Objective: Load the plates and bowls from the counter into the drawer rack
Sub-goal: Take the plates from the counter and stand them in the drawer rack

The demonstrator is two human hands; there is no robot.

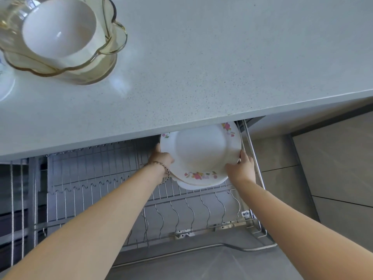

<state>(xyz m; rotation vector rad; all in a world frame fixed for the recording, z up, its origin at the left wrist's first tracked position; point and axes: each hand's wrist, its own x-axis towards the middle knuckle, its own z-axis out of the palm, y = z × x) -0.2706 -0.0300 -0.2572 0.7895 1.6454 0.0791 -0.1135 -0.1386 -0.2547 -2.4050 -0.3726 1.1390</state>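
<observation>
A stack of white plates with pink flower prints (201, 150) is held low over the far right part of the wire drawer rack (181, 211), partly under the counter edge. My left hand (161, 158) grips the stack's left rim; a bracelet sits on that wrist. My right hand (241, 168) grips the right rim near the rack's side rail. On the counter (222, 67) at the far left, a white bowl (60, 29) sits inside a stack of amber glass scalloped bowls (84, 69).
A white plate edge (5, 87) shows at the left border of the counter. The pulled-out drawer has a steel side rail (254, 158) at the right and upright wire dividers across its width. Grey cabinet fronts (333, 168) stand to the right.
</observation>
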